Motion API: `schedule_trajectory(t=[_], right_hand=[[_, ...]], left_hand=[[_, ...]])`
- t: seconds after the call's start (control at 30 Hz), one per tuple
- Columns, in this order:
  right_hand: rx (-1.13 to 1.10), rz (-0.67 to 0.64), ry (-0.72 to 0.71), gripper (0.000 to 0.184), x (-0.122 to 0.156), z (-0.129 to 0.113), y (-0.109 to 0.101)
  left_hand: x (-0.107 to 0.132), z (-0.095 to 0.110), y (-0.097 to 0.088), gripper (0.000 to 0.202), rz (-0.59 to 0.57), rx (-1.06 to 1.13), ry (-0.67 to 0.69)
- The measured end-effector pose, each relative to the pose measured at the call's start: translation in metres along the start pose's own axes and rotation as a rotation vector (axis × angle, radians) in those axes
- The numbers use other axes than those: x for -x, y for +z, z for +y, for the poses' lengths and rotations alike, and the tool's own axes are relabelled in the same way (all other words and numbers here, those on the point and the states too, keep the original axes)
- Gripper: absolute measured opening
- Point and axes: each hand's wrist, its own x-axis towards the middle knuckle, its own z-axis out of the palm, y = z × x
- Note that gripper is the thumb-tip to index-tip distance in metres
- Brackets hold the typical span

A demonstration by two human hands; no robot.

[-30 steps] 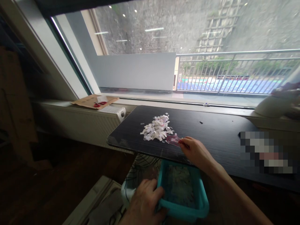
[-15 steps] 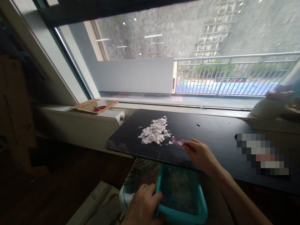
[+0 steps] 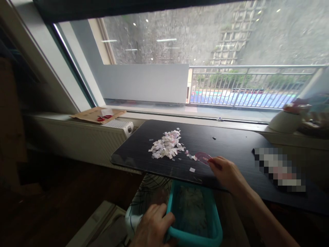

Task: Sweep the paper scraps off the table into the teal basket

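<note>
A heap of small white and pink paper scraps (image 3: 166,148) lies on the black table (image 3: 231,144). My right hand (image 3: 226,171) pinches a small pinkish card (image 3: 203,157) just right of the heap, with a few loose scraps (image 3: 192,169) beside it. Below the table's near edge my left hand (image 3: 153,228) grips the left rim of a teal plastic bin (image 3: 192,214) that holds more scraps.
A white radiator (image 3: 118,125) stands left of the table, with cardboard and red scissors (image 3: 104,117) on the sill. A white pot (image 3: 284,121) sits at the right on the sill. A blurred-out object (image 3: 279,169) lies on the table's right part. A window is behind.
My right hand has drawn the card to the right, away from the heap, and a few scraps have trailed out with it. The left hand still holds the bin.
</note>
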Motion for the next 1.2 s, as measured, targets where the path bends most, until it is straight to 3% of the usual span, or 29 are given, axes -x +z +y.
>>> schedule_trajectory(t=[0.27,0.53,0.83,1.0,1.13,1.2], right_hand=[[-0.045,-0.023,0.026,0.026,0.026,-0.004,-0.008],[-0.149,-0.046,-0.029,0.025,0.030,0.006,0.003],[-0.273,-0.288,-0.135,0.024,0.048,-0.017,-0.008],[-0.263,-0.176,-0.125,0.023,0.038,-0.018,-0.001],[-0.247,-0.236,-0.155,0.026,0.028,-0.017,0.006],[-0.212,-0.160,-0.128,0.025,0.021,-0.013,0.007]], left_hand=[[-0.005,0.008,-0.008,0.020,-0.070,0.036,-0.042],[-0.003,0.009,-0.010,0.018,-0.109,0.078,-0.073],[0.004,0.000,-0.012,0.013,-0.036,0.103,-0.059],[0.006,-0.001,-0.010,0.019,-0.020,0.101,-0.070],[0.004,-0.001,-0.008,0.021,-0.013,0.090,-0.058],[0.003,-0.002,-0.003,0.021,0.010,0.065,-0.042]])
